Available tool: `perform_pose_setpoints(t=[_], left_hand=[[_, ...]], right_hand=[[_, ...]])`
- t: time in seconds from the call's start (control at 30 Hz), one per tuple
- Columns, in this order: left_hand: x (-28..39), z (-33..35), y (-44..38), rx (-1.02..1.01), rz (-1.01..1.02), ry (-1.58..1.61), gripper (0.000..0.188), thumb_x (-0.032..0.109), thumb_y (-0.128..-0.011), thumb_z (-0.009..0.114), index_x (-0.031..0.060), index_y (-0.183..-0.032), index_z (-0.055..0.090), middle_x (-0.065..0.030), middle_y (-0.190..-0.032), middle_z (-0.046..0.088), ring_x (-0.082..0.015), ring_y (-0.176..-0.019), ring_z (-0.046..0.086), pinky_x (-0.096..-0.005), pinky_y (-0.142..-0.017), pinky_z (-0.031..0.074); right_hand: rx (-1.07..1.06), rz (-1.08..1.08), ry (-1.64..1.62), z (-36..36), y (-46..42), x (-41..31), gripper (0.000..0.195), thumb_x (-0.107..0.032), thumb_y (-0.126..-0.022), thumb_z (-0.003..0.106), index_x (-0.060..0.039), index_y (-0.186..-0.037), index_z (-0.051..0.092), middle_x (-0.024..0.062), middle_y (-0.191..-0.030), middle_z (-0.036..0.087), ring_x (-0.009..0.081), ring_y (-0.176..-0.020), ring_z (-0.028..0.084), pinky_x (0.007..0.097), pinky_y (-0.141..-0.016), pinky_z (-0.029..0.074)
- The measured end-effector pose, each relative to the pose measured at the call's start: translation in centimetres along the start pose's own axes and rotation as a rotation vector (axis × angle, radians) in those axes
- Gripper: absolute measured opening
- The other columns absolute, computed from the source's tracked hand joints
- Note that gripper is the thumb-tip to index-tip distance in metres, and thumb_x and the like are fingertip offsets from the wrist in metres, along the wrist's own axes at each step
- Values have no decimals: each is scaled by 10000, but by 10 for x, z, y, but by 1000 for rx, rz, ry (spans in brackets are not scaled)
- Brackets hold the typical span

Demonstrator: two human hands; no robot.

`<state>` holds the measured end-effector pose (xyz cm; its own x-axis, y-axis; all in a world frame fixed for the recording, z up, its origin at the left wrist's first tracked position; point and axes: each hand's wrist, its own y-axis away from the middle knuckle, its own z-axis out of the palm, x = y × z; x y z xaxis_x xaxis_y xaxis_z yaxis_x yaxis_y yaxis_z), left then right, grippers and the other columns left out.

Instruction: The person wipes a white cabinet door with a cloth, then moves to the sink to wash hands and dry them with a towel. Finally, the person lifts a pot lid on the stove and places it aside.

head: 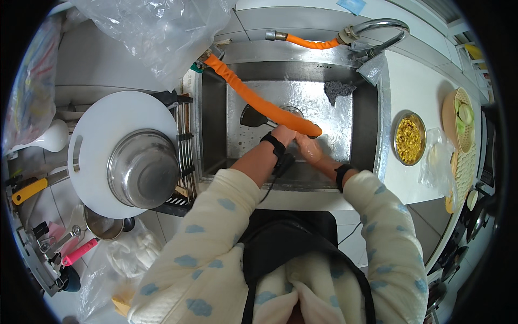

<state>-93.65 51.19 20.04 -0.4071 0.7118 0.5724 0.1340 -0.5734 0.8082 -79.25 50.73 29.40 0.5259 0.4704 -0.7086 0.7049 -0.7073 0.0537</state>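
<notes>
Both hands are low over a stainless steel sink point(291, 150), close together beneath the free end of an orange-sleeved hose point(259, 103). My left hand point(284, 134) is partly hidden by the hose end; whether its fingers grip anything cannot be seen. My right hand point(308, 148) looks wet and touches or nearly touches the left; its fingers are hidden too. A black spatula point(253, 116) lies in the sink left of the hands, its handle running toward them. A dark grey scouring pad point(338, 91) rests near the back right of the basin.
Left of the sink, an upturned steel bowl point(143, 168) sits on a round white cutting board point(97, 117). A chrome faucet point(382, 24) stands behind. On the right counter are a bowl of yellow food point(410, 139), a plastic bag point(435, 162) and a basket point(451, 121) with green pieces.
</notes>
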Motion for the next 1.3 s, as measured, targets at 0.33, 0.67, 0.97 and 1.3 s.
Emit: perform_pose_setpoints(t=[0.33,0.67,0.97,1.3], left_hand=[[3,42,30,-95,542,-102,449,278,-912,488,47,-1255,312,-135,-1196,394,-237,-1075,433,-369,-884,381],[26,53,89,141,268,-443,640,320,-913,456,82,-1442,185,-212,-1420,292,-380,-1328,234,-455,-1041,274],[16,63,96,-8,172,-264,646,362,-902,468,139,-1424,160,-148,-1408,263,-295,-1265,305,-421,-989,322],[15,46,36,-334,71,-139,441,383,-937,428,8,-1162,481,-121,-1050,568,-199,-970,522,-317,-806,414]], right_hand=[[-131,-180,1853,80,-43,95,567,-455,-891,357,-184,-1388,335,114,-1457,271,301,-1358,195,475,-1089,162],[-483,-80,861,32,-43,-3,612,-508,-886,358,-209,-1417,303,128,-1501,181,443,-1364,64,728,-966,26],[-570,49,1245,27,-49,13,604,-469,-887,359,-195,-1422,297,106,-1518,138,487,-1353,-9,746,-955,-7],[-14,605,-440,13,-9,-2,427,-248,-912,469,8,-1253,446,170,-1178,552,268,-1091,524,363,-939,405]])
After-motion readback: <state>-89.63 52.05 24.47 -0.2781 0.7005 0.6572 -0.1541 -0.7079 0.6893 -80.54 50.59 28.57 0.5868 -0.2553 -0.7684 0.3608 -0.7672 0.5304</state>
